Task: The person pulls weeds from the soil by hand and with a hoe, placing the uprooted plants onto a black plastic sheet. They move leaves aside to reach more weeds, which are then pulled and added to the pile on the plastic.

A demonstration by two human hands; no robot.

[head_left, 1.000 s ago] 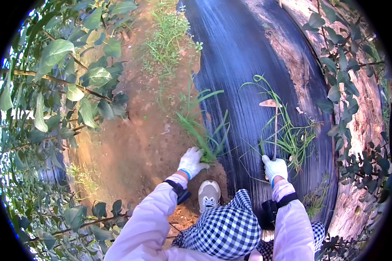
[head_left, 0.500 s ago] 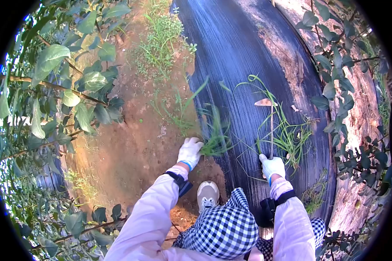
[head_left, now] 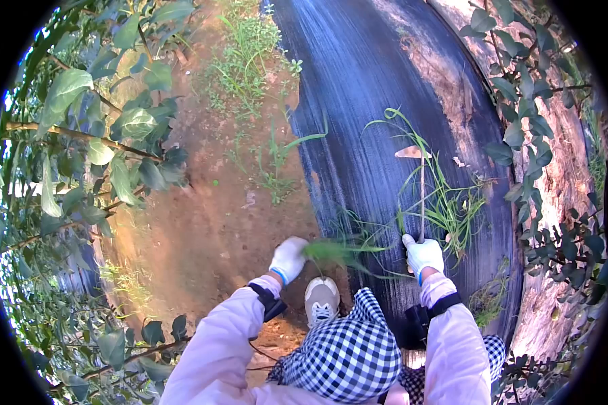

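Grass tuft [head_left: 331, 252], one, green, blurred: head view, near centre, in the left hand [head_left: 289, 258], its blades spread rightward over the edge of the black sheeting [head_left: 358, 121].

Left hand, white-gloved: fingers closed around one end of the tuft, above bare soil [head_left: 203, 236]; gathering the blades at that end apparently keeps them in one bunch.

Right hand [head_left: 424, 256], white-gloved: fist wrapped around the near end of a small hoe [head_left: 422, 196], thin-shafted, its blade on the far side. This grip seems to keep the edge well clear of the fingers. Whether the grass stem by the thumb is also held cannot be told.

Loose grass [head_left: 463, 216], one heap: on the sheeting, right of the hoe, perhaps laid there to be off the soil.

Standing weeds [head_left: 277, 158]: far left of the sheeting, at its border.

Shoe [head_left: 321, 297], grey and white: near, below the tuft.

Brands, labels, writing: none legible.
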